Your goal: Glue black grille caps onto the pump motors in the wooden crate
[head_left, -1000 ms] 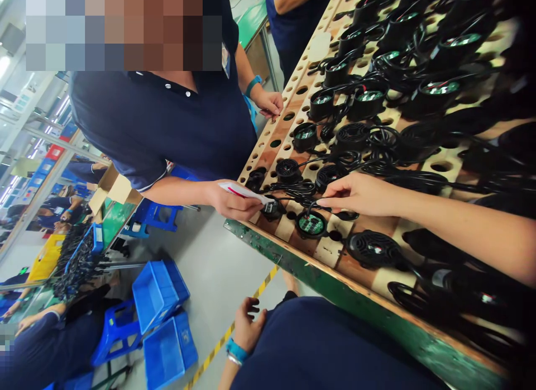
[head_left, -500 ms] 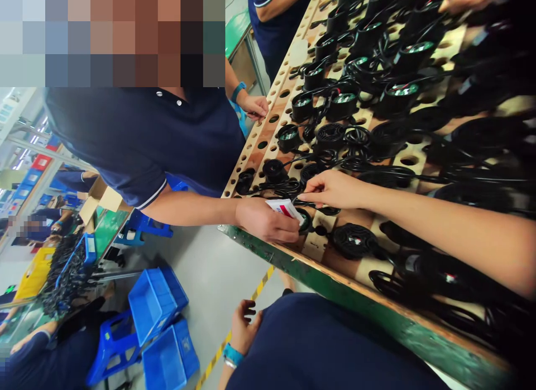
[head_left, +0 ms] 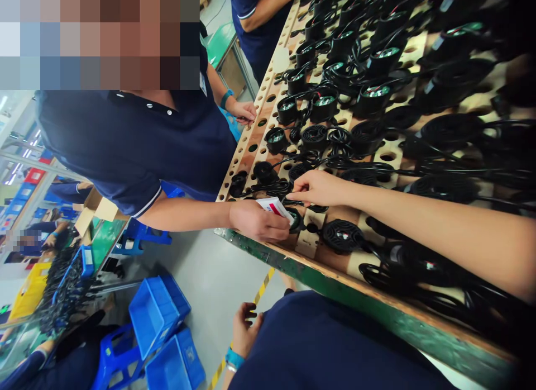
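My right hand (head_left: 320,188) reaches in from the right over a wooden board (head_left: 309,246) drilled with holes. Its fingertips are pinched on a thin black wire (head_left: 288,201) just above a round black part (head_left: 296,219). A co-worker's hand (head_left: 257,221) across from me presses a white tube with a red mark (head_left: 274,207) against that same part. A black grilled part (head_left: 341,235) lies just to the right. My left hand (head_left: 247,326), with a blue wristband, rests low against my dark shirt, fingers curled with nothing in them.
Several more round black parts with green boards and coiled cables (head_left: 368,94) cover the board. The bench's green edge (head_left: 377,314) runs along the front. Blue bins (head_left: 154,314) stand on the floor at left. Another person (head_left: 259,21) stands at the far end.
The co-worker's hand has brought the white tube from the board's edge onto the round part. My right hand has stayed pinched on the wire. The view has shifted slightly.
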A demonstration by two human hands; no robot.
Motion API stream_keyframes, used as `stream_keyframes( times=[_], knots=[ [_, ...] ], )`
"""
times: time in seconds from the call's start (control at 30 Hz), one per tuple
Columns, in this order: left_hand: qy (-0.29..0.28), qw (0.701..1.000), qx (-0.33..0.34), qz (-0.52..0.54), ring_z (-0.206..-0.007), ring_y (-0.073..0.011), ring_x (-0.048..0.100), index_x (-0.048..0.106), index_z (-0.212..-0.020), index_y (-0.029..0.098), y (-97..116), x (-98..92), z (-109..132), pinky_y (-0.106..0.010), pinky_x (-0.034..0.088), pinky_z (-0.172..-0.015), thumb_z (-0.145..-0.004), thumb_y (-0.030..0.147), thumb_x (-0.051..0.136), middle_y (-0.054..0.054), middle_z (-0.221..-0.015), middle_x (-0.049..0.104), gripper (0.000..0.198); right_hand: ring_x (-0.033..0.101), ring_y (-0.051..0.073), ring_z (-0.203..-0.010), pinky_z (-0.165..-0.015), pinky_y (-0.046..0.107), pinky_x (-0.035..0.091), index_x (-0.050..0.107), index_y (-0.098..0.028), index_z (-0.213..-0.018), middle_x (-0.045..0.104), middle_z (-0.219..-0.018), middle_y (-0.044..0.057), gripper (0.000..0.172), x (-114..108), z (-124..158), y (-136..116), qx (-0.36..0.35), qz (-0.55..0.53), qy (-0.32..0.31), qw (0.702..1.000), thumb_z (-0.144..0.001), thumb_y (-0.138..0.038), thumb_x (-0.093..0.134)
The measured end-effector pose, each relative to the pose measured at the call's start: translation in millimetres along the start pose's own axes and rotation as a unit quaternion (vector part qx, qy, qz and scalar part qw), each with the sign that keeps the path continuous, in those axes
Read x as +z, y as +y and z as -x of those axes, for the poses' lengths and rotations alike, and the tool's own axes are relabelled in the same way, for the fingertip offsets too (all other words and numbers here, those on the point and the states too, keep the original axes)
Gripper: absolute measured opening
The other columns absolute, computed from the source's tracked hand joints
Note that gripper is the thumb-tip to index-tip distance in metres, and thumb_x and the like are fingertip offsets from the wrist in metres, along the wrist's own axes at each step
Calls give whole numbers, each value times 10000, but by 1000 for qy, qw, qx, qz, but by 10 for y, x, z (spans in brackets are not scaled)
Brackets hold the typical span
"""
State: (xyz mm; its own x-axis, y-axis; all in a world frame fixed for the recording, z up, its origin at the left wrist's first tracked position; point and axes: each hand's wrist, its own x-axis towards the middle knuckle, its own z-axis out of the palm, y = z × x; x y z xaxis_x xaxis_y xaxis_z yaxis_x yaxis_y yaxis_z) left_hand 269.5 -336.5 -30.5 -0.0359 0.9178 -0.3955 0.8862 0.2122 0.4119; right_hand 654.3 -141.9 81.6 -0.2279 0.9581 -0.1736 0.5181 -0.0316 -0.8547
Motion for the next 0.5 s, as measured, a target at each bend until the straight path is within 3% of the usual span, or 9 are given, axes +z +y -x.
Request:
stream_keyframes(
  times=[0.07,0.13,0.3,0.4,0.5],
  knots=[
    [-47,980,110,-156,-648,-176,679,589,-953,197,27,0,-36,-206,512,-440,-784,125,484,-124,-884,683,212,532,111,-484,-533,235,398,585,-188,-590,613,-498,-11,286,0,-8,8,-4,5,2,1000,-762,-416,590],
    [-82,949,177,-248,-558,-170,645,594,-982,176,88,-4,-59,-209,468,-369,-764,74,458,-145,-832,680,277,531,110,-482,-535,237,395,584,-190,-587,612,-494,-10,302,4,-13,11,-3,6,5,1000,-753,-441,601],
    [-114,908,258,-310,-543,-149,616,613,-980,155,375,-140,-19,-200,425,-343,-776,9,388,-156,-791,672,337,514,110,-471,-515,241,377,568,-194,-571,611,-494,-9,321,17,-19,13,3,6,15,1000,-745,-458,618],
    [-153,868,333,-334,-600,-120,613,613,-950,166,641,-406,-24,-191,462,-428,-830,37,418,-116,-819,672,263,516,110,-475,-524,240,379,571,-194,-572,612,-497,-10,307,22,-22,19,2,8,18,1000,-751,-439,618],
    [-195,818,419,-342,-727,-111,602,604,-962,191,951,-733,-125,-266,533,-651,-904,294,503,-45,-919,655,155,533,113,-488,-540,239,385,575,-193,-574,613,-497,-10,291,26,-26,23,1,10,18,1000,-751,-418,625]
  ],
)
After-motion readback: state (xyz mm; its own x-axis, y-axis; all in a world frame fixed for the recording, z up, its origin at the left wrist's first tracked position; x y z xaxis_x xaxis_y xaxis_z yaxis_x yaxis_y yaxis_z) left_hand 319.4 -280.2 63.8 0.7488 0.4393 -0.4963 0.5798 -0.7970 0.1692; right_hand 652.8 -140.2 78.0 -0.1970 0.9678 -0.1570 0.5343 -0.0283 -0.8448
